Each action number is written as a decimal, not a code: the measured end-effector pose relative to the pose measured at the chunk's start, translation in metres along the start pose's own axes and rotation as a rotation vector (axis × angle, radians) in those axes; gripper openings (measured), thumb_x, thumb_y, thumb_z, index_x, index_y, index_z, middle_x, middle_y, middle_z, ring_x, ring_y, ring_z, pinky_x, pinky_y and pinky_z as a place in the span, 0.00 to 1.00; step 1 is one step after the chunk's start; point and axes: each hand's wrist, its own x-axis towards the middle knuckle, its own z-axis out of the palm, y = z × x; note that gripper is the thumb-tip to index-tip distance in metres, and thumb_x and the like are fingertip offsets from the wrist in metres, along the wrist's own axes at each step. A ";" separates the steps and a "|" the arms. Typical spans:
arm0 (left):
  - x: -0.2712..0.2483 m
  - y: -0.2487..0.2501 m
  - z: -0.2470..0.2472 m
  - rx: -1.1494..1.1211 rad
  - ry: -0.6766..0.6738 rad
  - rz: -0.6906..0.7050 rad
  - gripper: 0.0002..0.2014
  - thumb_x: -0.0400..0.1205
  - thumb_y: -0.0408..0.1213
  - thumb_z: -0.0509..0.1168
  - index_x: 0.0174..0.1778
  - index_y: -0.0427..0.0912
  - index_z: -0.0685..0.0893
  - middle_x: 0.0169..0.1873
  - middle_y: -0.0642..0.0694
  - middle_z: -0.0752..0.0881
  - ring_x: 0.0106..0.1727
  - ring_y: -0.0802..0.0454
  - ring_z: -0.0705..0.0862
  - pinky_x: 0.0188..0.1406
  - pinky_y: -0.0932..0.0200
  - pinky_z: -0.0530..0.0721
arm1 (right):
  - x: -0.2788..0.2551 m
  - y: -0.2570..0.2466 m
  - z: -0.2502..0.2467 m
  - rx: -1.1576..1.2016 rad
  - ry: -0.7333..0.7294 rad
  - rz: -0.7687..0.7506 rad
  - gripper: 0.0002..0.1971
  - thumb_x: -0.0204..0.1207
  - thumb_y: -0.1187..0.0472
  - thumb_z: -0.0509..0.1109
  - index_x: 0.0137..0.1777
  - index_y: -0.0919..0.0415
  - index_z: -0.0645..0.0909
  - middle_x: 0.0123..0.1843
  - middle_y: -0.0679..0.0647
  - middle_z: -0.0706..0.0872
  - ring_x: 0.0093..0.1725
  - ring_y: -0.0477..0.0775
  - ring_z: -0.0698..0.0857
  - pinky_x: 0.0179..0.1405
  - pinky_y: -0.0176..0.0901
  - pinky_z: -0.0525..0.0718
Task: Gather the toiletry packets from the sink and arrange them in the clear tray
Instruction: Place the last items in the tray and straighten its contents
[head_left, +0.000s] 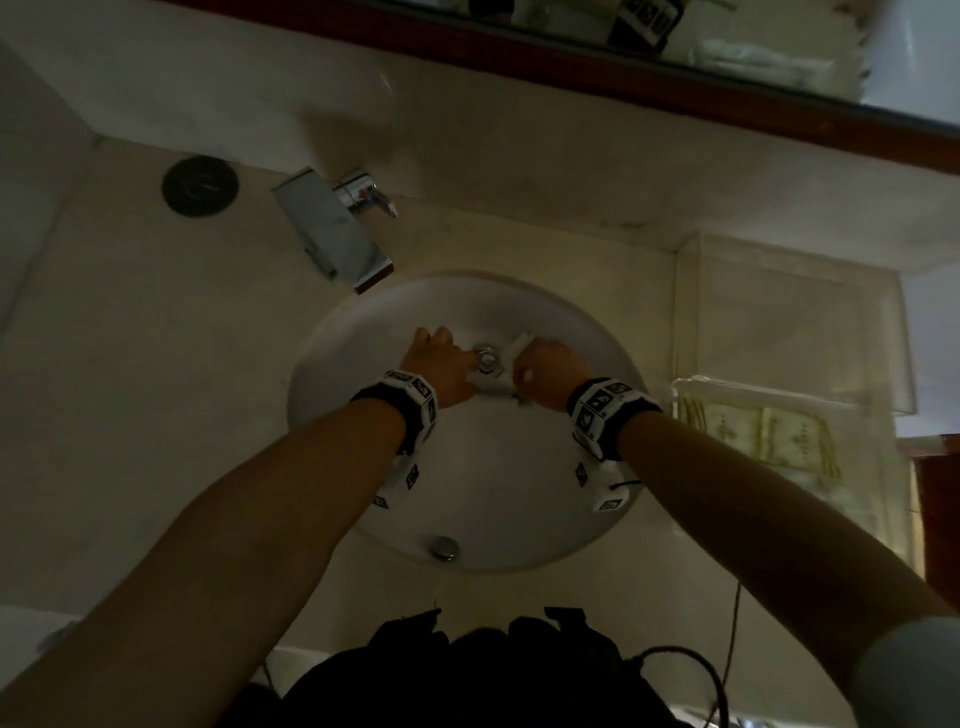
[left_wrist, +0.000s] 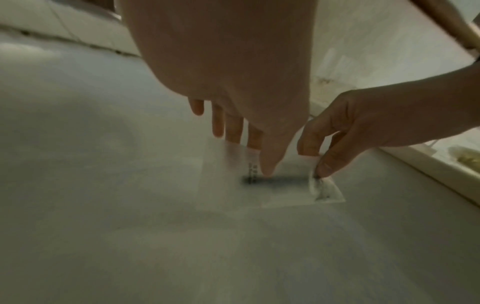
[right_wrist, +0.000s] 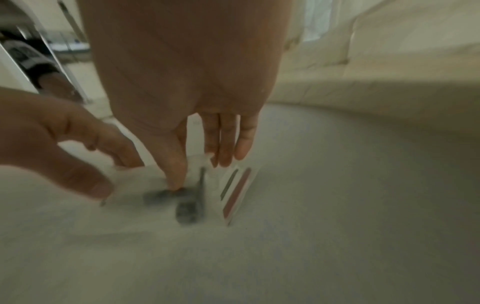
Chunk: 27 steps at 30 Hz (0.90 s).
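1. The white toiletry packets (head_left: 496, 382) are found at the bottom of the round white sink (head_left: 571, 332), clustered about the chrome drain (head_left: 487, 358); they lie flat against the porcelain, which is probably why fingertips rather than a whole palm are brought to them.

2. The left hand (head_left: 441, 366) is reached down into the basin. In the left wrist view its fingers (left_wrist: 233, 129) are extended, almost straight, with the thumb tip set on a flat packet with dark print (left_wrist: 233, 181). Nothing is seen to be enclosed by it; the packet appears to be pinned or slid, not lifted.

3. The right hand (head_left: 545, 371) is narrowed to a pinch. In the left wrist view the edge of a second packet (left_wrist: 322, 191) is caught between its thumb and forefinger, and that edge is raised off the porcelain, presumably so that the thin sachet can be peeled from the smooth surface.

4. In the right wrist view a packet with red and green stripes (right_wrist: 237, 194) is seen tilted up beneath the right fingers; whether it is the same pinched packet cannot be told through the blur.

5. The clear tray (head_left: 795, 395) is placed on the counter to the right of the sink, well apart from both hands, with patterned sachets (head_left: 763, 434) already lying in it. The gathering step is judged to be in hand, with carrying across not yet done.
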 end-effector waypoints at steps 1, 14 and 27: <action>-0.002 0.003 -0.002 -0.018 0.003 0.008 0.15 0.81 0.49 0.58 0.62 0.55 0.80 0.55 0.46 0.84 0.64 0.42 0.70 0.64 0.45 0.62 | -0.005 0.000 -0.001 0.013 -0.001 -0.007 0.11 0.77 0.59 0.70 0.56 0.61 0.86 0.64 0.60 0.82 0.61 0.62 0.81 0.63 0.53 0.81; -0.037 0.043 -0.023 -0.155 0.105 0.022 0.11 0.83 0.39 0.55 0.55 0.44 0.81 0.48 0.43 0.87 0.49 0.41 0.84 0.57 0.50 0.67 | -0.064 0.013 -0.004 0.077 0.061 -0.011 0.26 0.76 0.53 0.71 0.73 0.54 0.72 0.69 0.55 0.80 0.65 0.59 0.81 0.62 0.48 0.77; -0.054 0.111 -0.051 -0.192 0.237 0.109 0.12 0.84 0.40 0.56 0.54 0.38 0.81 0.52 0.38 0.85 0.49 0.40 0.83 0.47 0.54 0.69 | -0.134 0.057 -0.016 0.009 0.169 -0.008 0.19 0.77 0.55 0.69 0.66 0.58 0.80 0.65 0.59 0.83 0.64 0.63 0.81 0.61 0.50 0.79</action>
